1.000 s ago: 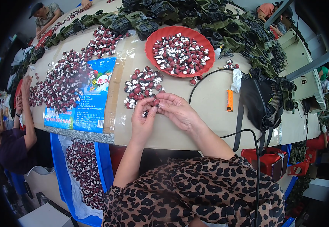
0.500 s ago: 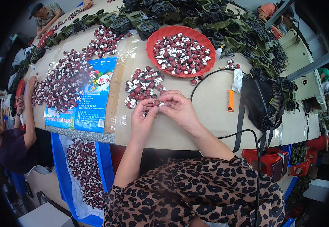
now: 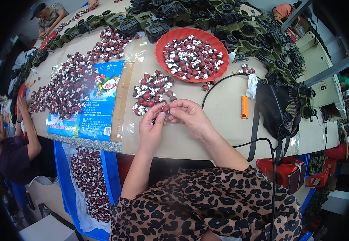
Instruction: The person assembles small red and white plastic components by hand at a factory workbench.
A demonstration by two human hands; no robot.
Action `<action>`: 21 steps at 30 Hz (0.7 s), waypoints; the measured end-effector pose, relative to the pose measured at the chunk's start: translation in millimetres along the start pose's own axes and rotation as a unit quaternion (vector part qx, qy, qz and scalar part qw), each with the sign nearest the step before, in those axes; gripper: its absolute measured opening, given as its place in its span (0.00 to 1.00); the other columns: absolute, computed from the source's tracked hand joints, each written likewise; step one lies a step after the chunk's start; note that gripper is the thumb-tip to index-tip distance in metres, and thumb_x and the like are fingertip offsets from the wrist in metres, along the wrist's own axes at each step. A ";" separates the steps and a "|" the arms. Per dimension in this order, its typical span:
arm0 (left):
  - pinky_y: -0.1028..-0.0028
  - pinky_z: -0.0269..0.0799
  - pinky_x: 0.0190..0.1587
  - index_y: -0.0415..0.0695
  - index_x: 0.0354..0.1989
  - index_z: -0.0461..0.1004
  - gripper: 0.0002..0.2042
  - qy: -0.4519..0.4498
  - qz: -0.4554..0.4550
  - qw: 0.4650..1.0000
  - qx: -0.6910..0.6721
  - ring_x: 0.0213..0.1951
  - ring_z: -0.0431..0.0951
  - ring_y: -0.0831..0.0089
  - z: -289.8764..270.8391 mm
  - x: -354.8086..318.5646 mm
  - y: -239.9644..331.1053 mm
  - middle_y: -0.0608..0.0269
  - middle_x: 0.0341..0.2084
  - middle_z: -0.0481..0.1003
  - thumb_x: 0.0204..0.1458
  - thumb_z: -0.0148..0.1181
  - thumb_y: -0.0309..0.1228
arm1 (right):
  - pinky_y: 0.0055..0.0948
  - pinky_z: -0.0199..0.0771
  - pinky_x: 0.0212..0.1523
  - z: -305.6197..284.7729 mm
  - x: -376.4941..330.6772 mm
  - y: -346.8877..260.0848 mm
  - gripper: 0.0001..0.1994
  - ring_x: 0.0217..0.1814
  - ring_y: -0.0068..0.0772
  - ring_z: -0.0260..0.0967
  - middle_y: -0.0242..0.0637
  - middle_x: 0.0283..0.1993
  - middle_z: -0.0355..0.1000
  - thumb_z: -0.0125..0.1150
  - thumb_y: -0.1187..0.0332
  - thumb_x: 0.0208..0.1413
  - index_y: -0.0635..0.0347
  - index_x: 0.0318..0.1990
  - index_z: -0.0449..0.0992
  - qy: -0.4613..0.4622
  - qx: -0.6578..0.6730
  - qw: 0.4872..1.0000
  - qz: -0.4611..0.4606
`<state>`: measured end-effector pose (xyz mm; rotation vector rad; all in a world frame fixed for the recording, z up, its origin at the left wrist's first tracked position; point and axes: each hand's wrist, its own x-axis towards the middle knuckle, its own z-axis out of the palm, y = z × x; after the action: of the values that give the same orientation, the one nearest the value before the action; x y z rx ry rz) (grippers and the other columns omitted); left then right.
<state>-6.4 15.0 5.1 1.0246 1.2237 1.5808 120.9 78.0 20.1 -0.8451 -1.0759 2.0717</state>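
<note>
Just in front of a loose heap of small dark-red and white ball-shaped pieces (image 3: pixel 147 93), my two hands meet over the table. Between thumb and fingers my left hand (image 3: pixel 152 123) pinches one dark-red piece (image 3: pixel 165 109). From the other side, the closed fingertips of my right hand (image 3: pixel 192 118) bear on that same piece. Its lower part is hidden by my fingers. Beyond the heap stands a red scalloped bowl (image 3: pixel 161 60) filled with similar pieces.
Olive-green toy vehicles (image 3: pixel 258 44) pile up at the back. Rightward lie an orange lighter (image 3: pixel 244 107), a black mesh bag (image 3: pixel 281 106) and a black cable (image 3: pixel 211 90). A blue printed sheet (image 3: pixel 98 120) lies under another heap. Below the table edge sits a blue bin (image 3: pixel 63 176). A co-worker (image 3: pixel 16 156) works at left.
The pinched piece has turned to show more red, and my right fingers have shifted slightly. At left, the co-worker's hand has drawn back from the heap towards a red container.
</note>
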 end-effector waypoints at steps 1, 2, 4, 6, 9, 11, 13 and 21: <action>0.85 0.62 0.30 0.37 0.44 0.65 0.12 0.000 0.000 1.000 0.000 0.31 0.66 0.85 -0.4 -0.2 -0.5 0.66 0.34 0.70 0.51 0.48 0.24 | 0.17 0.68 0.35 0.2 0.0 -0.1 0.08 0.32 0.19 0.67 0.34 0.35 0.69 0.52 0.74 0.50 0.65 0.38 0.67 0.002 0.002 1.000 0.008; 0.85 0.62 0.30 0.37 0.44 0.65 0.12 0.001 -0.006 1.000 -0.002 0.31 0.66 0.85 -1.1 -0.5 -1.0 0.66 0.35 0.70 0.51 0.48 0.24 | 0.17 0.68 0.35 0.2 0.2 -0.1 0.08 0.32 0.19 0.67 0.34 0.35 0.69 0.52 0.74 0.50 0.65 0.38 0.67 0.001 0.002 1.000 0.008; 0.85 0.62 0.30 0.37 0.45 0.65 0.12 0.003 -0.011 1.000 -0.004 0.31 0.66 0.85 -1.6 -0.8 -1.2 0.66 0.35 0.70 0.51 0.48 0.24 | 0.18 0.68 0.35 -0.3 0.6 0.2 0.09 0.32 0.19 0.67 0.33 0.34 0.68 0.52 0.74 0.50 0.64 0.39 0.66 -0.008 0.001 1.000 0.012; 0.86 0.62 0.30 0.38 0.44 0.66 0.12 0.005 -0.020 1.000 -0.011 0.30 0.65 0.85 -0.7 -0.8 0.0 0.66 0.34 0.70 0.51 0.48 0.24 | 0.17 0.68 0.33 0.3 1.0 0.8 0.09 0.30 0.19 0.66 0.33 0.32 0.68 0.52 0.73 0.50 0.65 0.38 0.67 -0.006 0.003 1.000 0.009; 0.86 0.61 0.27 0.39 0.43 0.64 0.10 -0.010 -0.024 1.000 -0.006 0.27 0.65 0.85 -1.0 1.0 2.9 0.65 0.30 0.70 0.51 0.47 0.25 | 0.17 0.67 0.31 -1.4 1.0 -2.9 0.09 0.29 0.18 0.66 0.32 0.31 0.68 0.53 0.72 0.50 0.65 0.38 0.67 0.025 -0.007 1.000 0.017; 0.86 0.60 0.26 0.40 0.42 0.63 0.10 0.008 -0.029 0.997 -0.071 0.25 0.65 0.85 -6.6 1.3 -4.4 0.65 0.29 0.69 0.51 0.47 0.25 | 0.18 0.66 0.31 -3.7 4.6 -4.2 0.09 0.30 0.18 0.66 0.32 0.33 0.68 0.54 0.72 0.49 0.64 0.38 0.67 0.051 -0.017 0.998 0.029; 0.86 0.60 0.24 0.41 0.41 0.61 0.09 0.027 -0.033 0.990 -0.135 0.24 0.65 0.84 -8.9 -0.2 -4.7 0.64 0.29 0.68 0.51 0.46 0.26 | 0.19 0.65 0.31 -7.1 11.7 -0.1 0.09 0.33 0.20 0.65 0.32 0.32 0.67 0.55 0.72 0.48 0.65 0.37 0.68 0.152 -0.148 0.971 -0.108; 0.86 0.57 0.20 0.42 0.31 0.61 0.04 0.024 -0.093 0.968 -0.232 0.20 0.64 0.83 -7.3 0.8 8.7 0.63 0.27 0.67 0.51 0.47 0.28 | 0.20 0.64 0.33 -6.0 17.1 9.1 0.11 0.34 0.22 0.63 0.35 0.35 0.64 0.56 0.75 0.44 0.63 0.38 0.70 0.166 -0.623 0.709 -0.287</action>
<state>-14.8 12.5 12.4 0.5573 0.8870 1.6431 113.2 89.8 5.4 -1.1625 -2.1550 0.4152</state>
